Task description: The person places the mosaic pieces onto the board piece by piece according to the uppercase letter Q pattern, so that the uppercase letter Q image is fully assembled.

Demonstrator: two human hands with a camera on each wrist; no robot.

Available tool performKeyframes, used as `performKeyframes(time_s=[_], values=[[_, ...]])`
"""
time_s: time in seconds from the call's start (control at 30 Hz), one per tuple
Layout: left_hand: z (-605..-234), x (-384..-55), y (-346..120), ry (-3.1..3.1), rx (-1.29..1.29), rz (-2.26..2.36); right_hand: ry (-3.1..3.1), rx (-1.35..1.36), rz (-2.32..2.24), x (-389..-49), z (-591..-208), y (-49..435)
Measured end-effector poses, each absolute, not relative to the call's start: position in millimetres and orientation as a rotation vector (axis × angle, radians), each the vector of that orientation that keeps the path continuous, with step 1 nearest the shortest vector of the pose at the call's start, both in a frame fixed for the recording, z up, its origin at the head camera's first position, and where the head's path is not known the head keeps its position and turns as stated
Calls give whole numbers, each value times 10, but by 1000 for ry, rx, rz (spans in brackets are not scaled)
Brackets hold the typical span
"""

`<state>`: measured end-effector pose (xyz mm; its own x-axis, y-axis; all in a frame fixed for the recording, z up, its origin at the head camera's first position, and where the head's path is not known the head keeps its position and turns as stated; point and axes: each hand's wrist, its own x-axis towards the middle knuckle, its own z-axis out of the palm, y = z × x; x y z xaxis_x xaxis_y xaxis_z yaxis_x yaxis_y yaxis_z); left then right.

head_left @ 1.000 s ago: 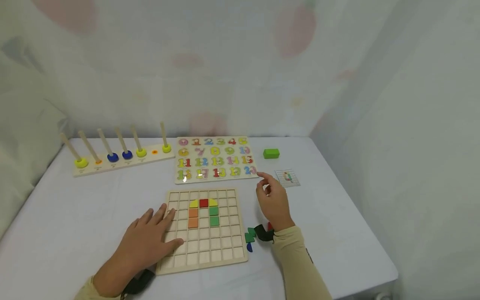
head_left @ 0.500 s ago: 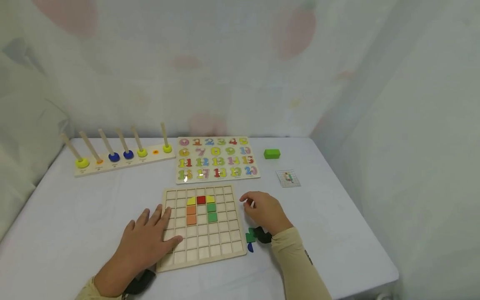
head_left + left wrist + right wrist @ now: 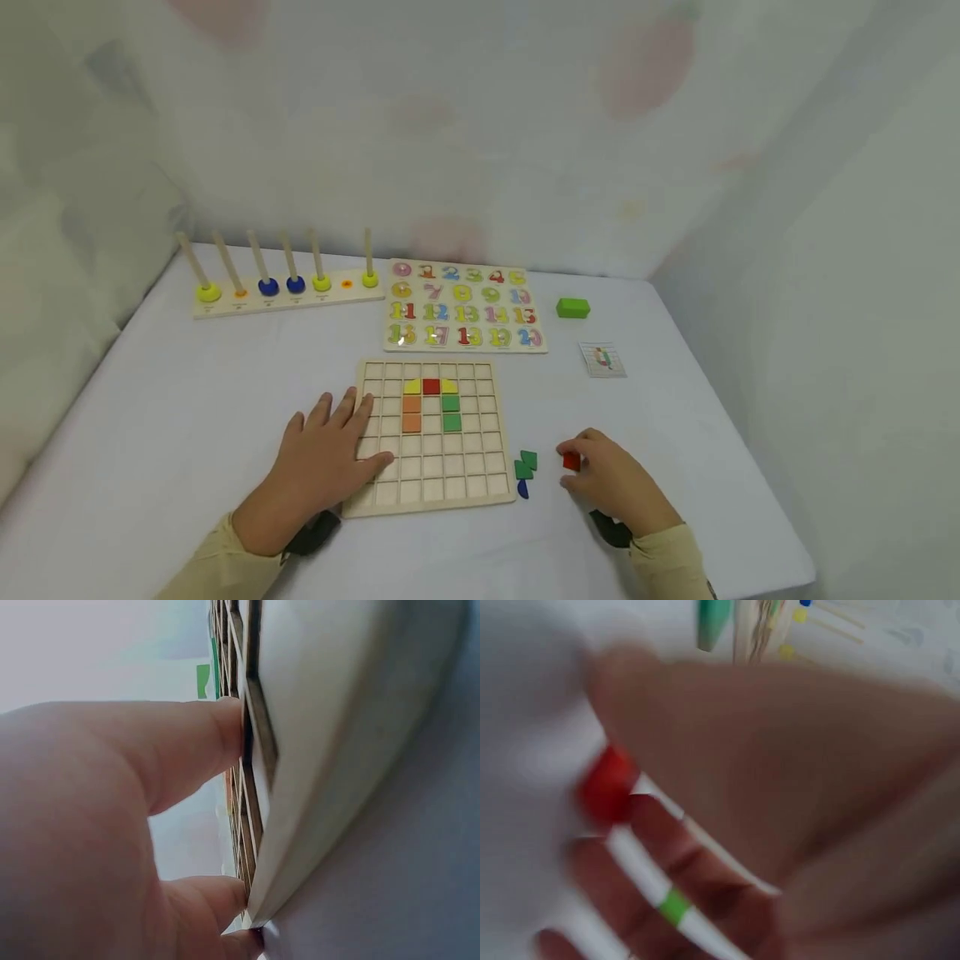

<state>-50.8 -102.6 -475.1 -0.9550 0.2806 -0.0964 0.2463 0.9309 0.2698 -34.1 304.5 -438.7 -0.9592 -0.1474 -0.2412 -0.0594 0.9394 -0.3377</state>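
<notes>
Seven tiles sit in the board, its left edge partly hidden by the spread left hand; two green pieces and one blue piece lie off its right edge. The right hand brackets one red piece, too blurred close up to tell whether it is pinched.

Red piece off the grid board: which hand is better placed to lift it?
Right, likely: the right hand is at the red piece, which shows between thumb and finger, though grip is unclear. The left hand rests on the grid board, farther off.
</notes>
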Motion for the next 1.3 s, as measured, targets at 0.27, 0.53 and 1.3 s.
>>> performKeyframes(time_s=[0.27,0.53,1.3], values=[[-4682,-524,-1007,2922,395,371,2892,-452,-446,-382,-4536,2922],[-4692,-493,-1039,2903,375,402,2825,-416,-399,-713,-4388,2575],[-4591,-480,-985,2899,351,338,2497,-654,-1120,-809,-4534,1845]])
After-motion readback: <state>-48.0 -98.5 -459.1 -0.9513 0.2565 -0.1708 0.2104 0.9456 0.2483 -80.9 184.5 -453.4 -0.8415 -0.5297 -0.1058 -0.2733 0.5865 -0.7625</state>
